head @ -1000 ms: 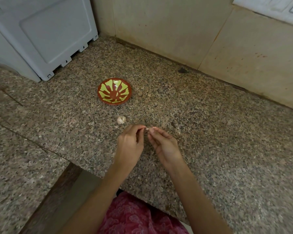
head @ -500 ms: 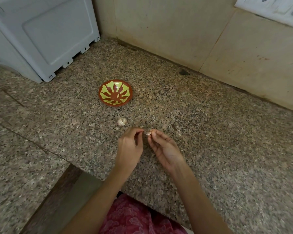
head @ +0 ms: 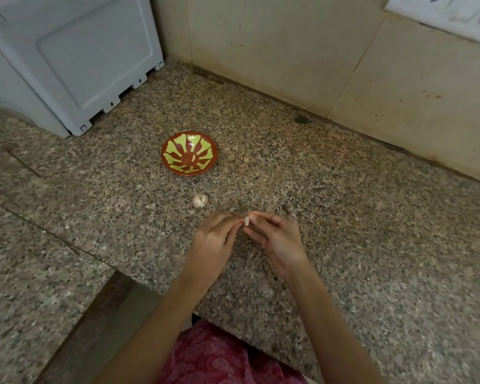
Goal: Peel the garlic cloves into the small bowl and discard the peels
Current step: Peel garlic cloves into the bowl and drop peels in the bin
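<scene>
A small pale garlic clove [head: 246, 220] sits between my fingertips above the granite counter [head: 344, 231]. My right hand [head: 277, 239] pinches it with thumb and forefinger, and my left hand [head: 214, 239] pinches its other side. A garlic bulb piece [head: 200, 201] lies on the counter just beyond my left hand. Farther back stands the small red bowl with yellow-green pattern [head: 189, 153]; something small and pale lies in it.
A grey-white appliance [head: 75, 59] stands at the back left. Tiled wall [head: 316, 51] runs along the back, with a dark speck [head: 302, 119] at its foot. The counter's front edge [head: 150, 284] steps inward near my body.
My hands stay together on the clove with only small finger shifts. The view has tilted slightly.
</scene>
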